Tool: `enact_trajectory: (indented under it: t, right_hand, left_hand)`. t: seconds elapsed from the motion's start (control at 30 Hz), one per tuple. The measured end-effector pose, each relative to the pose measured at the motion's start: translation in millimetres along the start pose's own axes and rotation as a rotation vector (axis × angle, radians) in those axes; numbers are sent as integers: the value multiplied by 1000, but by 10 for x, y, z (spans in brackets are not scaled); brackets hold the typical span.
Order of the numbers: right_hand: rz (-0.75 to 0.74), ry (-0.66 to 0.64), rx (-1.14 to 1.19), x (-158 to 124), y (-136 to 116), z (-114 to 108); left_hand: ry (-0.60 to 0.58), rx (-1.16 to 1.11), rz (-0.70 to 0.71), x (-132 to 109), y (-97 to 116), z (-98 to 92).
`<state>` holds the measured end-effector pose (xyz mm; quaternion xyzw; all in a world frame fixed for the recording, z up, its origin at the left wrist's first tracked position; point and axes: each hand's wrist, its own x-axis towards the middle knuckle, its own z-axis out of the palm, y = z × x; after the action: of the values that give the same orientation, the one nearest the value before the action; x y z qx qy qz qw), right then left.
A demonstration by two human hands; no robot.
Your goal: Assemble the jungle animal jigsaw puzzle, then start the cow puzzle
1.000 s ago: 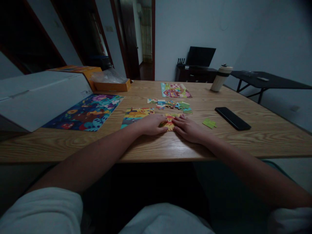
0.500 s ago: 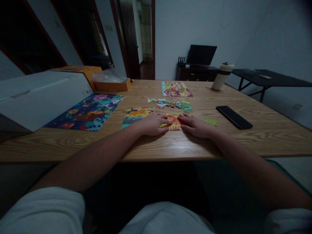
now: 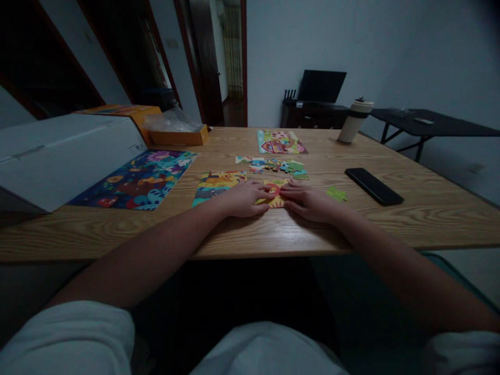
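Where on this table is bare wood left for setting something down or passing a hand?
Free: right of the phone to the table edge; the near strip in front of the blue puzzle, left of the left hand; between the far puzzle and the cup. Crowded: the centre, loose pieces just beyond the left hand and right hand.

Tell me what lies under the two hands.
A small yellow and red puzzle section lies on the table, its edges under the fingertips of the left hand and right hand. The parts beneath the fingers are hidden.
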<state>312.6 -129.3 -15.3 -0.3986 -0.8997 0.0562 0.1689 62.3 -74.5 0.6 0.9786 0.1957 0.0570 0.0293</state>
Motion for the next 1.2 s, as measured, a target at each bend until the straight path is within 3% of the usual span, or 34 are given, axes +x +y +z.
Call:
enact_trajectory:
  t: [0.13, 0.43, 0.63, 0.83, 1.2]
  right_hand:
    - [55, -13, -22, -31, -3, 29]
    - [50, -18, -89, -38, 36, 11]
    - [77, -17, -103, -62, 146, 48]
    - [84, -33, -122, -58, 157, 59]
    - [69, -67, 52, -107, 233, -28]
  left_hand:
    - [-8, -7, 46, 8, 45, -17]
    - [25, -44, -53, 21, 63, 40]
    - [10, -7, 62, 67, 44, 54]
    - [1, 2, 26, 72, 55, 48]
    - [-6, -5, 13, 65, 44, 32]
